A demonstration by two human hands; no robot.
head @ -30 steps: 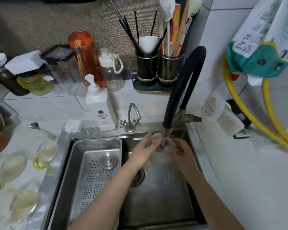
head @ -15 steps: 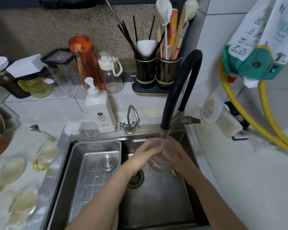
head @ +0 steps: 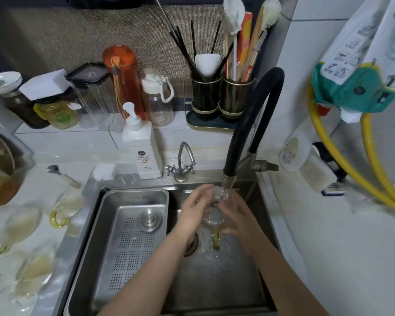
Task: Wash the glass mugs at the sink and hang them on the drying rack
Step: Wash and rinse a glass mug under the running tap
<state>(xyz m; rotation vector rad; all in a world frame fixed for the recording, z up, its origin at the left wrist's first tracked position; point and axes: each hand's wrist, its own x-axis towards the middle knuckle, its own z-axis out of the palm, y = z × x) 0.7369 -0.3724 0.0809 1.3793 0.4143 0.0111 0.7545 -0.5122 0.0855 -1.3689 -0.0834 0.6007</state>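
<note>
a: two hands meet under the black pull-down faucet (head: 249,133), and the glass mug (head: 212,214) sits between them, over the right basin of the steel sink (head: 214,281) near the drain

b: what changed in the last second?

a: the mug was held higher and more hidden by the fingers; now it is tipped with its mouth up toward the spout, and its yellow handle (head: 216,240) hangs down in plain view. water runs into it

b: and the fingers?

a: the left hand (head: 195,213) curls round the mug's left wall, the right hand (head: 236,218) wraps its right side and base. both are grasping the glass, neither is released

b: so where does that leave the job?

a: likely still rinsing this one. several more yellow-handled mugs (head: 64,208) lie blurred on the counter to the left, seemingly unwashed, so the task looks early. no drying rack can be made out in this view

b: risks?

a: wet glass is slippery, and the soap bottle (head: 140,147) stands close behind the perforated drain tray (head: 132,242)
</note>
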